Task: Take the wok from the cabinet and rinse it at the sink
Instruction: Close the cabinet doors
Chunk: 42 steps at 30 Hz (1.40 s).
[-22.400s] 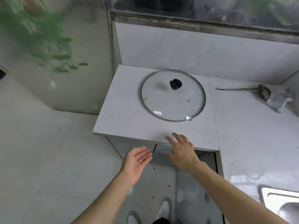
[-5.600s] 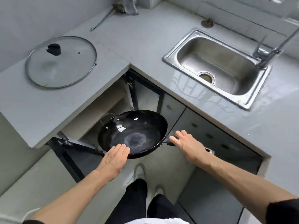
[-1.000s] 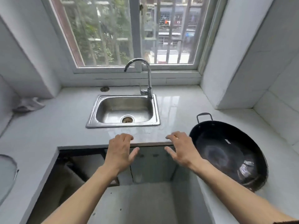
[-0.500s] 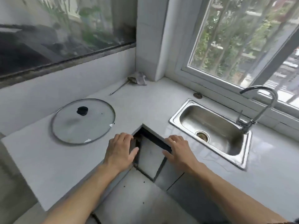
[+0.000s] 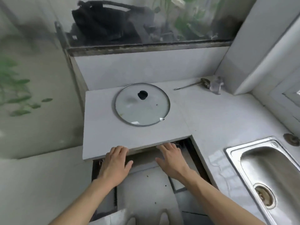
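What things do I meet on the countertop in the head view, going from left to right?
Glass lid → metal ladle → crumpled plastic wrap → sink plug. The steel sink overlaps the plug's position, so I leave it out.

Glossy stainless steel sink [image 5: 233,153], clear glass lid [image 5: 142,109] w/ metal rim, smooth matt grey countertop [image 5: 211,120]

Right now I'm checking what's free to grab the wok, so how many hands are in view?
2. The left hand rests at the counter's front edge; the right hand reaches beneath that edge, fingertips hidden. Neither holds anything visible.
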Available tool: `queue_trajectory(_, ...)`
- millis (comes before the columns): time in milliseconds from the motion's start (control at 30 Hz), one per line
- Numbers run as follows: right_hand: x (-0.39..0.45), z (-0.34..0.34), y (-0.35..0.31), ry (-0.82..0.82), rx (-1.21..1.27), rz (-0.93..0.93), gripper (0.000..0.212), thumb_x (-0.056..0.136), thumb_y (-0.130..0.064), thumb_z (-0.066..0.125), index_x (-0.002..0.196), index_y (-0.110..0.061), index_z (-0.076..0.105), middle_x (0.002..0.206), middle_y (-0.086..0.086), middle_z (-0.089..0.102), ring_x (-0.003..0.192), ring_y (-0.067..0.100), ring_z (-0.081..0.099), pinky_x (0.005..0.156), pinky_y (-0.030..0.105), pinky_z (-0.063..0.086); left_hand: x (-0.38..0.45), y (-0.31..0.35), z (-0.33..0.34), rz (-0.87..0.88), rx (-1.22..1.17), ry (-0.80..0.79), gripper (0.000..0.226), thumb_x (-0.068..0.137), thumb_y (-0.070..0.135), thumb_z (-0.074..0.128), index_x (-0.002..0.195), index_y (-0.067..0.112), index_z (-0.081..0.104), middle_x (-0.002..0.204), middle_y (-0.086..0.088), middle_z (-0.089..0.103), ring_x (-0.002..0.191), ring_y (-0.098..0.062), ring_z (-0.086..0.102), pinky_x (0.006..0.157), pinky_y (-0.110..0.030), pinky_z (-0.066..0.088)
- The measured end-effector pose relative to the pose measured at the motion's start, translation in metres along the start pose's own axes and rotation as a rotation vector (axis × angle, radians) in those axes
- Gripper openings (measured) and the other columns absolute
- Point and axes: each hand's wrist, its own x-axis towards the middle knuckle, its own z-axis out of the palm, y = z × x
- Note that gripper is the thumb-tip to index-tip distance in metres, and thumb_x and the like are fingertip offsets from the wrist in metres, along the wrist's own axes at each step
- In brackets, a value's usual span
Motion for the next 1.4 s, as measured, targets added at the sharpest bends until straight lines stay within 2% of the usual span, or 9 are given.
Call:
queue_trajectory(367,0.048,0.038,-0.035,-0.202,-0.103,-0.190,0.064,0.095,-0.039,0.050,0.150,-0.022,0.023,0.159,0.007,0.016,0.146,0.026,0.013,0.115,0.041,0.022,-0.075,-0.054,0.027,-0.344,0.070,-0.125,0.041,0.086,0.038,0.065,0.118,0.012,0.062,0.119,-0.002,0.061,0.108,-0.025,0.057,0.087,-0.037,0.053)
queue_trajectory(500,0.067,0.055,-0.054,-0.231,-0.143,-0.191,0.068,0.096,-0.039,0.050,0.153,-0.021,0.016,0.162,0.006,0.007,0.148,0.027,0.003,0.118,0.041,0.016,-0.088,-0.080,0.033,-0.444,0.045,-0.200,0.054,0.095,0.040,0.052,0.139,0.010,0.045,0.147,-0.003,0.042,0.131,-0.025,0.040,0.101,-0.037,0.045)
queue_trajectory(733,0.083,0.079,-0.057,-0.304,-0.178,-0.097,0.074,0.098,-0.043,0.047,0.155,-0.020,0.006,0.164,0.005,-0.003,0.150,0.026,-0.005,0.120,0.041,0.007,-0.096,-0.118,0.050,-0.357,0.052,-0.328,0.052,0.100,0.029,0.042,0.147,0.010,0.034,0.159,0.002,0.021,0.138,-0.021,0.030,0.105,-0.035,0.042)
queue_trajectory(833,0.082,0.084,-0.054,-0.304,-0.190,-0.102,0.072,0.096,-0.039,0.051,0.153,-0.017,0.013,0.163,0.005,0.002,0.149,0.025,0.002,0.119,0.041,0.016,-0.100,-0.132,0.050,-0.224,0.129,-0.298,0.062,0.084,0.008,0.054,0.145,0.012,0.039,0.158,0.002,0.028,0.134,-0.020,0.039,0.098,-0.033,0.047)
queue_trajectory(967,0.078,0.089,-0.049,-0.284,-0.229,-0.138,0.074,0.096,-0.041,0.052,0.153,-0.018,0.012,0.163,0.001,0.002,0.149,0.022,0.004,0.118,0.039,0.017,-0.109,-0.153,0.038,-0.107,0.181,-0.354,0.089,0.035,0.009,0.081,0.122,0.020,0.067,0.137,0.007,0.059,0.111,-0.010,0.063,0.073,-0.016,0.055)
queue_trajectory(1033,0.079,0.090,-0.048,-0.294,-0.239,-0.132,0.076,0.097,-0.043,0.051,0.154,-0.019,0.008,0.163,0.000,-0.002,0.150,0.021,0.000,0.120,0.039,0.012,-0.112,-0.163,0.042,-0.064,0.143,-0.372,0.091,0.053,0.001,0.073,0.140,0.019,0.051,0.154,0.005,0.039,0.133,-0.012,0.048,0.095,-0.020,0.049)
queue_trajectory(1133,0.082,0.091,-0.048,-0.311,-0.261,-0.124,0.076,0.097,-0.045,0.049,0.155,-0.020,0.005,0.164,0.001,-0.005,0.150,0.021,-0.004,0.120,0.039,0.009,-0.112,-0.166,0.043,0.000,0.160,-0.447,0.089,0.080,-0.009,0.042,0.157,0.020,0.007,0.164,0.008,-0.010,0.151,-0.013,-0.001,0.120,-0.028,0.016)
queue_trajectory(1267,0.080,0.095,-0.046,-0.316,-0.263,-0.105,0.079,0.097,-0.046,0.048,0.155,-0.022,0.000,0.163,0.001,-0.008,0.150,0.021,-0.007,0.121,0.040,0.007,-0.108,-0.163,0.036,0.045,0.161,-0.449,0.090,0.082,-0.010,0.038,0.156,0.021,-0.001,0.163,0.007,-0.016,0.151,-0.013,-0.008,0.120,-0.028,0.008)
queue_trajectory(1400,0.079,0.098,-0.042,-0.305,-0.268,-0.114,0.079,0.098,-0.045,0.048,0.155,-0.023,-0.002,0.163,0.000,-0.009,0.150,0.021,-0.008,0.120,0.038,0.004,-0.114,-0.189,0.042,0.156,0.145,-0.397,0.100,0.069,-0.013,0.030,0.155,0.026,-0.003,0.161,0.009,-0.016,0.137,0.002,-0.037,0.118,-0.022,-0.010)
